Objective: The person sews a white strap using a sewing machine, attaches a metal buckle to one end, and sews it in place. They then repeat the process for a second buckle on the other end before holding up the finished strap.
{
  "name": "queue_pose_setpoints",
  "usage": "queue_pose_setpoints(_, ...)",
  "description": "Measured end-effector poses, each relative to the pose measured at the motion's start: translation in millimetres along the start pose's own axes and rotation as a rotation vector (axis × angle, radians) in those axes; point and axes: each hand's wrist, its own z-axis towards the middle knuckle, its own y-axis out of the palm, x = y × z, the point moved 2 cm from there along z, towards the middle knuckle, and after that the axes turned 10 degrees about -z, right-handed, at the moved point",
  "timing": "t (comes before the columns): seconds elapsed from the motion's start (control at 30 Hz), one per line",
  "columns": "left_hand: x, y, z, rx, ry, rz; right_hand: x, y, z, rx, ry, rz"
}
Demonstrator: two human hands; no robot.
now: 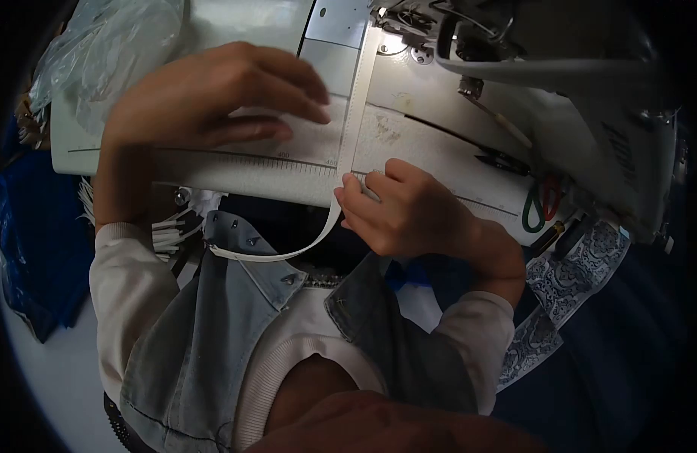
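Observation:
A narrow pale strip (pixel 354 113) with stitching along it runs from under the sewing machine's needle area down across the bed and over its front edge. My right hand (pixel 390 204) pinches the strip near that edge, beside the printed ruler. From there the strip curves down and left in front of the denim vest. My left hand (pixel 235 94) hovers left of the strip, slightly blurred, its fingers apart and holding nothing.
The machine arm (pixel 560 83) overhangs the upper right. Black-handled snips (pixel 503 161), green-and-red-handled scissors (pixel 542 204) and patterned lace (pixel 582 260) lie at right. Clear plastic (pixel 114 53) covers the upper left; blue material (pixel 39 234) hangs at far left.

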Motion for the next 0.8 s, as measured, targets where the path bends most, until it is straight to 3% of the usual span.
queue_pose_setpoints(0.07, -8, 8, 9, 0.21, 0.017, 0.105, 4, 3, 0, -0.032, -0.03, -0.068)
queue_pose_setpoints(0.17, -17, 20, 22, 0.272, 0.146, 0.346, -2, 6, -2, 0.016, -0.056, -0.02)
queue_pose_setpoints(0.43, -25, 35, 25, 0.185, 0.153, 0.427, -10, 7, 0, 0.037, -0.142, 0.009)
queue_pose_setpoints(0.8, -19, 41, 22, 0.154, 0.089, 0.521, -12, 8, -1, 0.016, -0.096, -0.012)
